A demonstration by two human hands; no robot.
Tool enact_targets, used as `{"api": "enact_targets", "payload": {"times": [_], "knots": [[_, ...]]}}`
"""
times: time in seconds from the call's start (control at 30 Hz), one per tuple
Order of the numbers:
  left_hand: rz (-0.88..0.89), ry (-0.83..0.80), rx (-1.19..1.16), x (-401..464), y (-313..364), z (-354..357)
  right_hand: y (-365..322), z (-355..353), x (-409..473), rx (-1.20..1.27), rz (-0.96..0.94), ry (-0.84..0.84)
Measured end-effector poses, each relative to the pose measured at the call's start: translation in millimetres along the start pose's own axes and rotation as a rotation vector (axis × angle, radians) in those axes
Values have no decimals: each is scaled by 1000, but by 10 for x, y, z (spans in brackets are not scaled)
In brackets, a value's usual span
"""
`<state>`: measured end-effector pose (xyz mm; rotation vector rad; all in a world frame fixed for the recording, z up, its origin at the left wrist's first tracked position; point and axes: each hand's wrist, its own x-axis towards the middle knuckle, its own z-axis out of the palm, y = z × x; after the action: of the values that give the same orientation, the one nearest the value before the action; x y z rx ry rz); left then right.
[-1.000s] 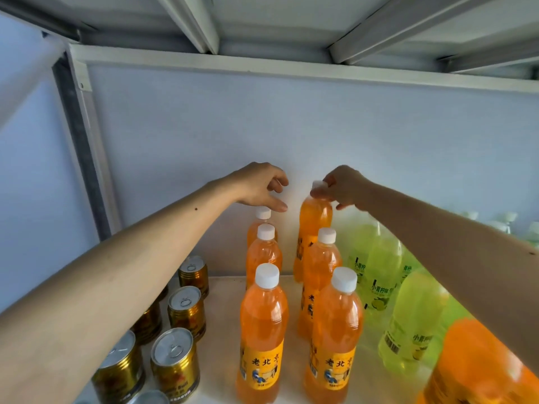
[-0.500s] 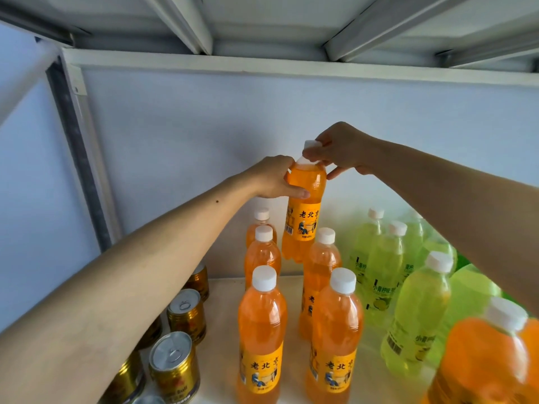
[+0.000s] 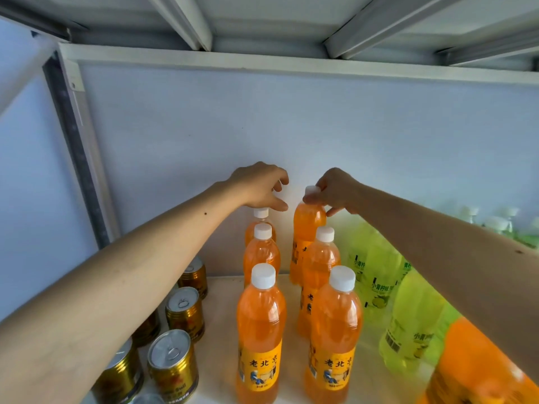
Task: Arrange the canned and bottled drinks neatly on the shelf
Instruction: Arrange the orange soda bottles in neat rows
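**Rear orange bottle held by its cap**

The right hand (image 3: 335,191) pinches the white cap of the rear orange plastic soda bottle (image 3: 307,228), standing at the white shelf's (image 3: 221,330) back wall in the right column. The left hand (image 3: 259,185), fingers loosely curled, hovers over the neighbouring cap at 9 o'clock. Front labels read "老北京". Green "小青柠" bottles (image 3: 376,275) crowd 3 o'clock; gold cans (image 3: 185,312) sit at 8 o'clock.

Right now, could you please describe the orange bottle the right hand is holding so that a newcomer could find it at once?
Start at the pale back wall of the shelf. Two rows of orange soda bottles run toward it; take the right row's rearmost bottle. Unlike its neighbours, its white cap is pinched by the right hand.
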<state>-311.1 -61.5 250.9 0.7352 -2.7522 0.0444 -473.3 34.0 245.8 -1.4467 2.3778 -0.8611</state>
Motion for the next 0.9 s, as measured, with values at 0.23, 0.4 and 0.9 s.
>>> {"api": "enact_targets", "payload": {"times": [0.23, 0.4, 0.9], "knots": [[-9, 6, 59, -78, -83, 11, 170, 233, -6, -90, 81, -39], [-18, -6, 52, -101, -73, 51, 197, 276, 7, -79, 84, -38], [-21, 0, -10, -265, 21, -84, 168, -200, -415, 123, -26, -35]]}}
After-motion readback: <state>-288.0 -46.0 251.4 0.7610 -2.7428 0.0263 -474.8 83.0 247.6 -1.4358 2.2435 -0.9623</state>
